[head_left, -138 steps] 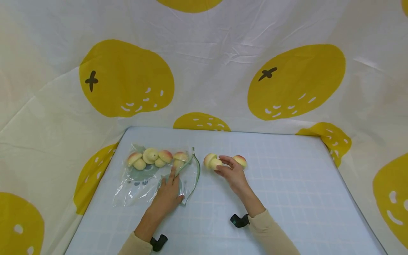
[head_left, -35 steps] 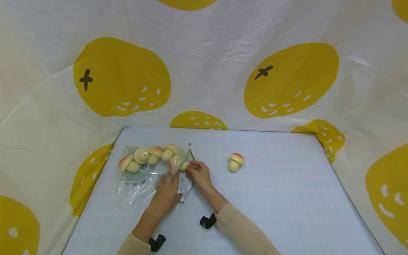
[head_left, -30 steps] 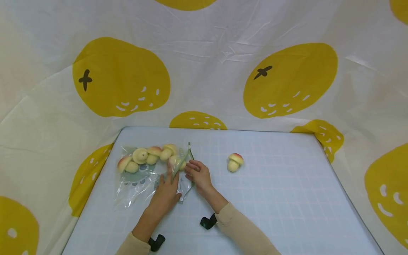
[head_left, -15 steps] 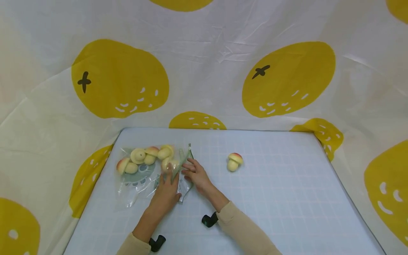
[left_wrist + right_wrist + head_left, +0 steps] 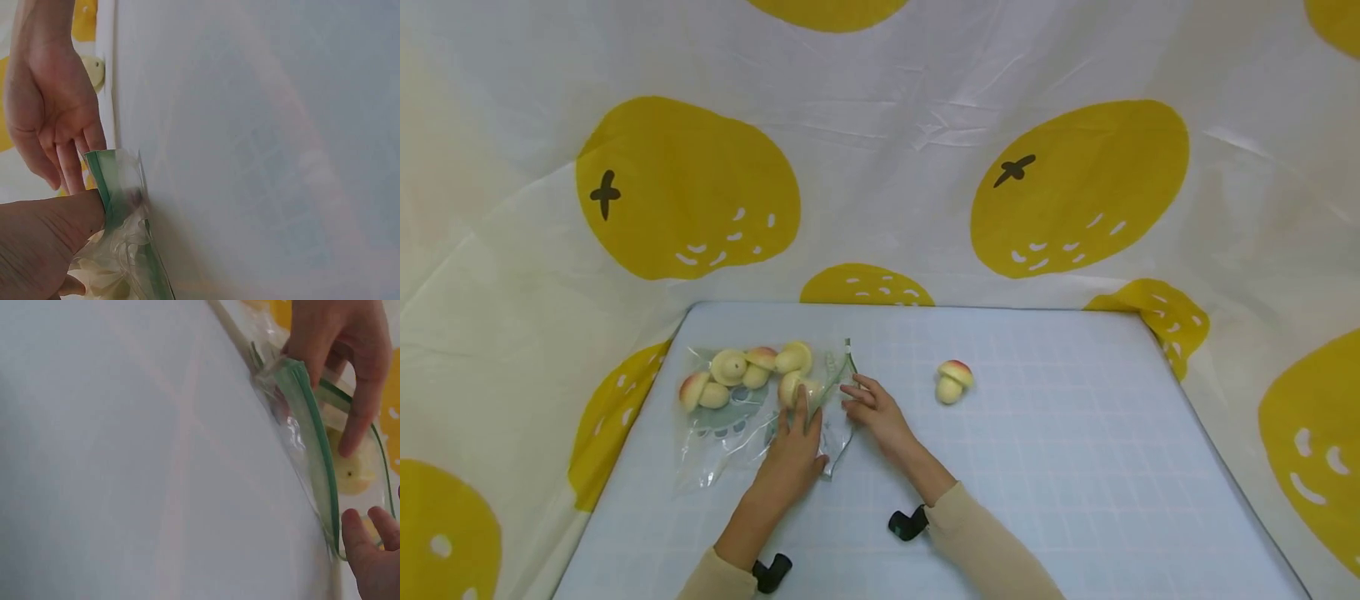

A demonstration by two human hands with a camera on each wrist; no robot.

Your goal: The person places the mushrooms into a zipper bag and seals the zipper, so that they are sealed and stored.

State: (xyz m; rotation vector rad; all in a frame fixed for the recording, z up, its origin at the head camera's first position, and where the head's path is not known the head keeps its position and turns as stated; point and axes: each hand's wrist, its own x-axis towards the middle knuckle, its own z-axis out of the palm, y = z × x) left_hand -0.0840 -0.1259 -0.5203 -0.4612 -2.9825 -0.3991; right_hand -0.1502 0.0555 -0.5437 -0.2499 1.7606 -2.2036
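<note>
A clear bag (image 5: 703, 462) lies flat on the left of the table (image 5: 1075, 467), its mouth turned right, probably so that it faces the right hand (image 5: 883, 421). The left hand (image 5: 790, 458) rests over that mouth with fingers spread and fairly straight, pinching nothing that can be made out; its thumb reaches behind the green strip (image 5: 327, 462) in the left wrist view, which seems meant to keep the bag steady and its lips apart. The right hand's fingers are parted and hold nothing, just at the mouth; whether they touch the plastic cannot be told. Five toy mushrooms lie inside: four strung along the far and left part, and one mushroom (image 5: 788, 388) close to the left hand's fingertips. The sixth, a loose mushroom (image 5: 953, 382), stands on the table well to the right of the bag, within easy reach, I judge, of the right hand. Against the earliest frame, when the right hand gripped a mushroom outside and four lay in the bag, that piece is now inside; since about a second ago it sits further left, and the right hand has come away from it, while the left hand has hardly shifted.
</note>
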